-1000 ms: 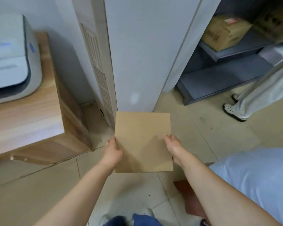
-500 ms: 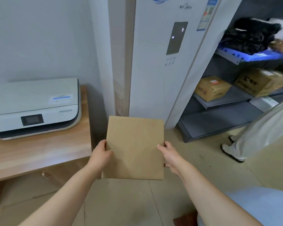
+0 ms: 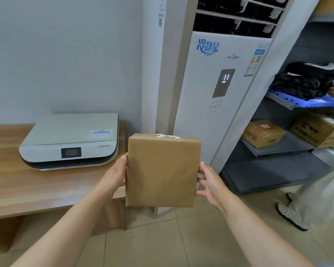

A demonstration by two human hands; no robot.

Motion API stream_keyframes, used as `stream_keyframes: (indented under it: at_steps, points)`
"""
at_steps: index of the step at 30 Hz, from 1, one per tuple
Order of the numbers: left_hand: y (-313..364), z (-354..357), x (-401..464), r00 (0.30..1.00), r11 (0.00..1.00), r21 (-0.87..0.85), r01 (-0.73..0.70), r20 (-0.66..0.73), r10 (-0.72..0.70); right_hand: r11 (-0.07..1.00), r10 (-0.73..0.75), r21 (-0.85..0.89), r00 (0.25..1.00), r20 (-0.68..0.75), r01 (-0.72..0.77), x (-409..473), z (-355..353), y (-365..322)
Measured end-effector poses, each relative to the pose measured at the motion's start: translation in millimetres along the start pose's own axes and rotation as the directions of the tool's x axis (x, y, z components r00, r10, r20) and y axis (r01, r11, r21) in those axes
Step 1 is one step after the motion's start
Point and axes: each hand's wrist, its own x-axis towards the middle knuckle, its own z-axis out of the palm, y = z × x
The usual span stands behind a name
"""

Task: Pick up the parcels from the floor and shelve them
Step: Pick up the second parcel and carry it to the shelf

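Centre frame, lower half: parcel (image 3: pixel 162 171) held upright in the air between both hands, off the floor. Brown paper wrap, flat and rectangular, a scrap of white label at the top edge. Left hand (image 3: pixel 117 173) presses the left edge, fingers out of sight behind. Right hand (image 3: pixel 208 183) cups the right edge, fingers loosely spread, not tightly closed; the hold looks like a squeeze from both sides rather than a wrapped grip.

Handling, as a judgement: thin, crisp edges and no sag, so likely stiff. Probably light, since fingertip pressure alone carries it. Smooth paper may slip under a side squeeze; a palm under the bottom edge would be surer.

Right of frame: shelf (image 3: pixel 278 149) with boxes (image 3: pixel 262 132) on the middle level, dark bags (image 3: pixel 305 81) above. Lowest level looks free. A second person's leg and shoe (image 3: pixel 287 211) stand at lower right, near the shelf. Air conditioner (image 3: pixel 220 83) directly behind the parcel; printer (image 3: pixel 69 139) on the counter (image 3: pixel 27 189) at left.
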Motion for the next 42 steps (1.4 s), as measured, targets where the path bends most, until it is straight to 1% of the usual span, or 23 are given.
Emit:
stream_keyframes:
  at_steps: [2,4,6,9,15,18,21,24,26,29,31,34,38,42]
  points:
    - [5.1,-1.5,-3.9,1.000,0.995,-0.103,-0.006,-0.015,0.005,0.999,0.002,0.052,1.000,-0.003,-0.002,1.7,0.9,-1.8]
    - [5.2,-4.9,-6.6,0.999,0.985,-0.170,-0.022,-0.033,0.017,0.997,0.003,0.075,1.000,-0.012,-0.002,0.5,3.8,-3.3]
    - [4.5,-7.5,-8.0,0.997,0.977,-0.215,-0.005,-0.073,-0.011,0.997,-0.001,0.074,1.000,-0.020,0.003,-2.0,7.3,-4.2]
    - [5.1,-12.8,-9.6,0.992,0.966,-0.259,0.007,-0.123,-0.040,1.000,-0.012,0.022,1.000,-0.001,0.012,-5.5,13.9,-7.1]
    - [5.3,-26.7,-18.9,0.996,0.974,-0.222,0.050,-0.063,-0.066,1.000,-0.007,-0.016,0.998,0.060,0.008,-13.0,20.1,-10.0]
    - [5.5,-32.2,-25.3,0.999,0.973,-0.228,0.021,-0.020,-0.026,0.999,0.017,-0.028,0.997,0.073,-0.015,-13.1,22.7,-10.8]
    - [-1.1,-40.1,-25.6,0.999,0.982,-0.188,-0.026,0.016,0.029,0.999,0.046,-0.020,0.994,0.099,-0.044,-12.6,23.1,-10.4]
    - [-9.0,-47.7,-22.9,0.998,0.991,-0.130,-0.038,0.038,0.043,0.997,0.066,-0.034,0.991,0.115,-0.062,-10.1,24.8,-8.2]
    - [-12.8,-47.9,-22.5,0.997,0.990,-0.130,-0.050,0.055,0.057,0.996,0.081,-0.038,0.990,0.112,-0.077,-9.0,26.7,-6.6]
    - [-18.0,-45.5,-21.9,0.998,0.982,-0.179,-0.062,0.001,0.063,0.994,0.097,-0.058,0.985,0.140,-0.090,-9.2,27.7,-4.6]
    - [-23.1,-45.6,-19.1,0.997,0.990,-0.116,-0.074,-0.017,0.073,0.990,0.119,-0.095,0.977,0.174,-0.104,-10.6,26.4,-4.6]
    - [-26.4,-46.9,-18.1,0.996,0.996,-0.037,-0.084,0.009,0.084,0.983,0.167,-0.114,0.959,0.227,-0.145,-12.0,21.3,-5.3]
    - [-26.8,-48.6,-20.1,0.996,0.994,-0.088,-0.068,0.044,0.072,0.977,0.214,-0.081,0.937,0.277,-0.200,-14.0,16.7,-4.4]
    - [-31.0,-47.4,-20.8,0.992,0.977,-0.177,-0.121,-0.061,0.112,0.979,0.205,-0.060,0.935,0.290,-0.196,-14.1,21.4,-2.8]
